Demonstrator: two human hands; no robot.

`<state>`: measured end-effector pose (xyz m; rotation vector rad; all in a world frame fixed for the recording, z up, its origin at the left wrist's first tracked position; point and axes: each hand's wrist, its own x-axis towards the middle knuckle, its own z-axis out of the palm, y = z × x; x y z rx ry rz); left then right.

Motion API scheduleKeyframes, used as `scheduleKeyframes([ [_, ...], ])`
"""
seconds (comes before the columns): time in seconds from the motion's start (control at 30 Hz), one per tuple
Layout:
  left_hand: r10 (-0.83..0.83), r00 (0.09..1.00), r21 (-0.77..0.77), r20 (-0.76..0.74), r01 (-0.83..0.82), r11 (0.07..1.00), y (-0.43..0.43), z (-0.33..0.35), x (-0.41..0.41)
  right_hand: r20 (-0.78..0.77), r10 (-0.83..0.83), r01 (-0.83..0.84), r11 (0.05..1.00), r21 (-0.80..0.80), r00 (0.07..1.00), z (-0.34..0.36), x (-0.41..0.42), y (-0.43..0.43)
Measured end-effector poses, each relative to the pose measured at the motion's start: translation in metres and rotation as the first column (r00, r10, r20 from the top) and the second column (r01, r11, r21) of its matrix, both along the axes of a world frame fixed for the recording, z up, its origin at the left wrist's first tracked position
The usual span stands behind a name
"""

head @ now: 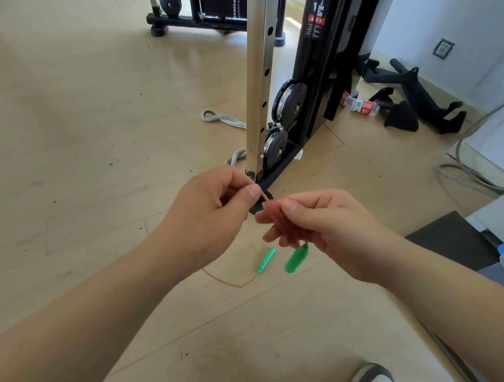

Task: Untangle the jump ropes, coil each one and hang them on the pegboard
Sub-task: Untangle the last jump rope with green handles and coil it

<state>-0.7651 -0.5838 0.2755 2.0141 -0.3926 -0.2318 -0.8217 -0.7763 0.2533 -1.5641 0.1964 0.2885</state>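
Partway through coiling, by the look of it: one pink jump rope (280, 221) gathered into several short loops just right of centre frame, gripped in the right hand (323, 230), thumb on top and fingers curled beneath. Left hand (216, 211) just beside it, pinching a single thin strand (263, 194) of the same rope between thumb and forefinger, remaining fingers folded in. Two green handles (296, 258) below the bundle: one dangling directly under the right hand, the other (266, 260) slightly left of it, hanging or lying on the floor, hard to tell through the blur. A loose length of pink cord (230, 280) trailing in a shallow curve over the wooden floor (90, 143) at lower centre, so not yet fully wound. Left to do, as judged: finishing this coil, handling any further ropes, hanging everything on the pegboard. No pegboard in view, nor a second jump rope. Rope itself thin, translucent pink, plastic-looking, limp enough to fold flat in the fist; handles short and bright green. Behind, at upper centre, the chrome upright (259, 84) of a cable machine with black pulleys (290, 100), and a grey woven rope (224, 119) on the floor at its foot.
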Motion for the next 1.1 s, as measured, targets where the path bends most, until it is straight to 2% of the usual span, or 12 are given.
scheduleKeyframes([
  [0.17,-0.014,0.980,-0.009,-0.201,0.012,1.000,-0.001,-0.022,0.001,-0.062,-0.015,0.032,0.960,0.278,0.998,0.009,-0.001,0.004],
  [0.23,-0.026,0.968,0.008,-0.249,0.029,1.000,-0.003,-0.028,-0.002,-0.106,-0.037,0.072,0.935,0.346,0.994,0.009,-0.001,0.004],
  [0.33,-0.038,0.922,-0.049,-0.385,0.020,0.999,-0.005,-0.033,-0.005,-0.149,-0.067,0.123,0.903,0.411,0.987,0.010,-0.001,0.003],
  [0.4,-0.053,0.909,-0.003,-0.413,0.057,0.998,-0.007,-0.037,-0.009,-0.163,-0.094,0.161,0.870,0.466,0.982,0.011,0.000,0.002],
  [0.47,-0.070,0.923,0.083,-0.379,0.109,0.991,-0.011,-0.043,-0.018,-0.177,-0.129,0.203,0.832,0.516,0.976,0.011,0.000,0.001],
  [0.57,-0.181,0.929,0.160,-0.322,0.242,0.957,-0.020,-0.044,-0.037,-0.154,-0.195,0.244,0.859,0.449,0.969,0.004,0.001,0.002],
  [0.67,-0.282,0.918,0.183,-0.280,0.340,0.923,-0.025,-0.035,-0.048,-0.025,-0.275,0.275,0.946,0.170,0.961,-0.005,0.005,0.001],
  [0.77,-0.267,0.948,0.104,-0.175,0.288,0.952,-0.022,-0.017,-0.041,0.125,-0.216,0.233,0.962,-0.145,0.968,-0.009,0.005,-0.003],
  [0.83,-0.199,0.968,0.002,-0.153,0.201,0.979,-0.015,-0.006,-0.030,0.161,-0.131,0.166,0.960,-0.224,0.978,-0.010,0.003,-0.005],
  [0.97,-0.068,0.997,-0.034,-0.027,0.067,0.997,-0.002,0.000,-0.006,0.070,-0.020,0.028,0.993,-0.118,0.997,-0.005,0.000,-0.004],
  [1.03,-0.014,1.000,-0.034,-0.013,0.014,0.999,0.002,-0.005,0.001,0.014,0.028,-0.028,1.000,0.010,0.999,0.000,-0.001,-0.001],
  [1.1,0.000,0.998,-0.028,-0.067,-0.002,1.000,0.008,-0.012,0.007,-0.050,0.042,-0.033,0.984,0.176,0.998,0.005,-0.002,0.001],
])
